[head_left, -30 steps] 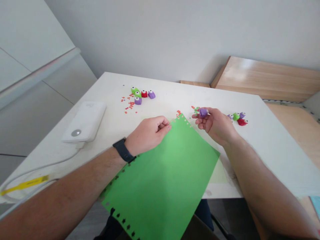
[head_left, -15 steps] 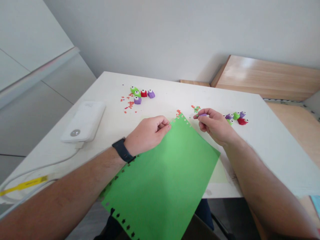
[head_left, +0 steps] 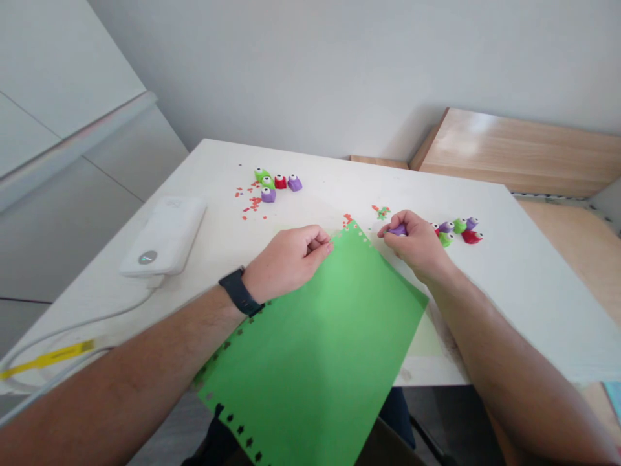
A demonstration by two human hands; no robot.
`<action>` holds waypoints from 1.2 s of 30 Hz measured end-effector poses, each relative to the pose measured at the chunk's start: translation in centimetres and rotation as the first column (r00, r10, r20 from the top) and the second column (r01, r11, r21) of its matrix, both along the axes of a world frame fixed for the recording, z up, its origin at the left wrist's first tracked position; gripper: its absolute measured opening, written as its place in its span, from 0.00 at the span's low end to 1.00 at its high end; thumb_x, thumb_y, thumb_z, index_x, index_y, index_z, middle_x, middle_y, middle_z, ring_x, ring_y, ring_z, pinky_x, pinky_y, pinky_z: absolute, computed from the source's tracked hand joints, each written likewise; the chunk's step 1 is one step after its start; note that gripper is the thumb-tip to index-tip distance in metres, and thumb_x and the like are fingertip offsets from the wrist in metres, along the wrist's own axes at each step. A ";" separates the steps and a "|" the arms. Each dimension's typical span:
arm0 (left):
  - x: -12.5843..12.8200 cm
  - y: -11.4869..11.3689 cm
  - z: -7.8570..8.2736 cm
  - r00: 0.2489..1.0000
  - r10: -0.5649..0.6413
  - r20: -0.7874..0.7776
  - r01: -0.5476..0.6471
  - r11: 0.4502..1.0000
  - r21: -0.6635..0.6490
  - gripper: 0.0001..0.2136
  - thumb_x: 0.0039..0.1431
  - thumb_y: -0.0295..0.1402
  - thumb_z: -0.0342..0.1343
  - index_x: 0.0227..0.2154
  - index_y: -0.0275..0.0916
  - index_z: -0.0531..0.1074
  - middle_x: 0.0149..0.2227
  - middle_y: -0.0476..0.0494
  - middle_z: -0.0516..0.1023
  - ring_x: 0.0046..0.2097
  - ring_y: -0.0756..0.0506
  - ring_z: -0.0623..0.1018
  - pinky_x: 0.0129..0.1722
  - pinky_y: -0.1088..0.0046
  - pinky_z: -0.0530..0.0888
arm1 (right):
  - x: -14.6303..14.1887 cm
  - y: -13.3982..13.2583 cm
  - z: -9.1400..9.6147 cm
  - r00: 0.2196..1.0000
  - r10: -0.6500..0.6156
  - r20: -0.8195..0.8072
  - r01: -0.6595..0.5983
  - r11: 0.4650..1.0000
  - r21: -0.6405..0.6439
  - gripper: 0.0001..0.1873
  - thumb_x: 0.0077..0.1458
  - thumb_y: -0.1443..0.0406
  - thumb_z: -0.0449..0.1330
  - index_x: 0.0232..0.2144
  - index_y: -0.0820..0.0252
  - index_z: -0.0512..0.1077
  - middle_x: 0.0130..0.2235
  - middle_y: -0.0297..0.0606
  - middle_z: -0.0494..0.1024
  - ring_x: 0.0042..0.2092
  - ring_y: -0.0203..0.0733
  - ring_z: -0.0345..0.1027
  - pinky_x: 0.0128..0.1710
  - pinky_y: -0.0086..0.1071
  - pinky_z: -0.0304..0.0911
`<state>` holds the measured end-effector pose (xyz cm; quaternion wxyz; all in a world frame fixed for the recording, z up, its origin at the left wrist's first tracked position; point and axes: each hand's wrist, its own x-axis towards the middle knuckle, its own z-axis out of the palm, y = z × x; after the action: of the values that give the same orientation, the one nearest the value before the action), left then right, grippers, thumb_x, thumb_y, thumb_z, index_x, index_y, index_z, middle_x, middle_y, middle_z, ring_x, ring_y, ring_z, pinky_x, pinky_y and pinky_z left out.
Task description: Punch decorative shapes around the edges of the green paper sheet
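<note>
The left hand (head_left: 286,262) pinches the edge of a green paper sheet (head_left: 310,362) overhanging the white table's (head_left: 533,291) near edge; the right hand (head_left: 417,246) grips a small purple plastic craft punch (head_left: 398,230), just beside other coloured punches (head_left: 453,230).

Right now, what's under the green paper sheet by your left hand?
Past the right edge of the green paper sheet, a pale green patch shows on the white table. Everything else beneath it is covered from view.

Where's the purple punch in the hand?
The purple punch is in the right hand, above the green paper, left of the other punches, in the head view.
</note>
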<state>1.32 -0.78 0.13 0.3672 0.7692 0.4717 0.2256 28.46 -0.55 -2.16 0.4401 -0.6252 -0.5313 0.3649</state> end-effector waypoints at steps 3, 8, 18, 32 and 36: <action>0.0 0.0 0.0 1.000 0.004 -0.003 -0.004 1.000 -0.003 0.12 0.69 0.42 0.54 0.36 0.40 0.75 0.31 0.50 0.80 0.32 0.47 0.77 0.34 0.70 0.69 | -0.1 0.1 -0.1 0.999 -0.038 0.019 0.037 0.999 0.030 0.13 0.44 0.64 0.65 0.33 0.54 0.66 0.37 0.38 0.84 0.30 0.39 0.68 0.27 0.30 0.59; 0.0 -0.1 0.0 1.000 0.001 -0.007 -0.001 1.000 -0.005 0.12 0.69 0.42 0.54 0.37 0.40 0.75 0.31 0.50 0.79 0.32 0.47 0.77 0.34 0.70 0.70 | -0.1 0.3 -0.2 0.995 -0.095 0.043 0.092 0.993 0.076 0.13 0.47 0.60 0.67 0.32 0.54 0.67 0.42 0.41 0.84 0.30 0.38 0.67 0.27 0.32 0.64; 0.0 -0.1 0.1 1.000 -0.007 -0.009 0.007 1.000 -0.002 0.13 0.69 0.43 0.53 0.37 0.41 0.75 0.32 0.49 0.80 0.33 0.46 0.77 0.34 0.69 0.71 | 0.1 0.0 0.2 0.997 -0.050 0.052 0.050 0.999 -0.006 0.14 0.47 0.58 0.68 0.32 0.54 0.68 0.42 0.40 0.84 0.26 0.35 0.62 0.22 0.31 0.60; 0.0 -0.1 0.1 1.000 -0.012 -0.024 0.012 1.000 -0.018 0.13 0.69 0.43 0.53 0.37 0.40 0.76 0.32 0.48 0.81 0.33 0.46 0.77 0.34 0.69 0.70 | 2.4 0.2 1.6 0.981 -0.172 0.084 0.159 0.977 0.141 0.20 0.47 0.67 0.66 0.43 0.52 0.69 0.33 0.32 0.76 0.26 0.36 0.65 0.25 0.32 0.60; 0.0 0.1 0.0 1.000 -0.013 -0.022 0.012 1.000 -0.015 0.14 0.68 0.44 0.53 0.37 0.41 0.76 0.33 0.48 0.81 0.34 0.45 0.78 0.34 0.69 0.71 | 3.4 0.3 2.2 0.968 -0.235 0.089 0.216 0.958 0.187 0.23 0.48 0.63 0.67 0.48 0.53 0.71 0.38 0.36 0.78 0.29 0.38 0.69 0.25 0.33 0.64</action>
<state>1.28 -0.66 0.09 0.3689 0.7719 0.4727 0.2112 31.81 -0.20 0.06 0.5023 -0.6596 -0.5101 0.2290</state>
